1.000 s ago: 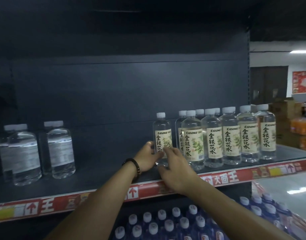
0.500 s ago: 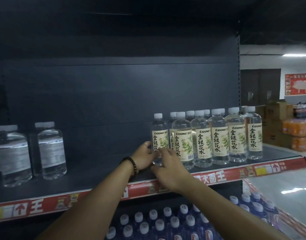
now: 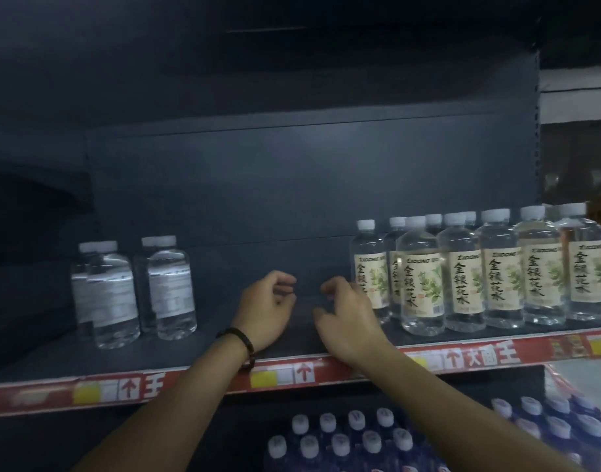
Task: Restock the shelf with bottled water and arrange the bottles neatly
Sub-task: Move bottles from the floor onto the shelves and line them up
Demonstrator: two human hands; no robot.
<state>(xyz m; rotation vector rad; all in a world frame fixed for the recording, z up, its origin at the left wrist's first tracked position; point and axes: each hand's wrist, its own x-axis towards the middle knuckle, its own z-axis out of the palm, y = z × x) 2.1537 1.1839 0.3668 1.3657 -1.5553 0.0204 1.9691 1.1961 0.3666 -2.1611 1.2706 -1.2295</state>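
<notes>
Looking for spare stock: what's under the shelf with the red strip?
Packed white-capped bottles stand under the shelf. Only caps and shoulders show; the right forearm covers some, and the frame cuts off the rest.

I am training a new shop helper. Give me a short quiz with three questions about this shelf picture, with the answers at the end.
1. True or false: the left hand grips a bottle.
2. Where on the shelf do the cream-labelled bottles stand? A) at the left end B) on the right side C) lying flat in the middle
3. Fill in: the dark bracelet sits on the ___ wrist.
Key: 1 false, it holds nothing; 2 B; 3 left.
</notes>
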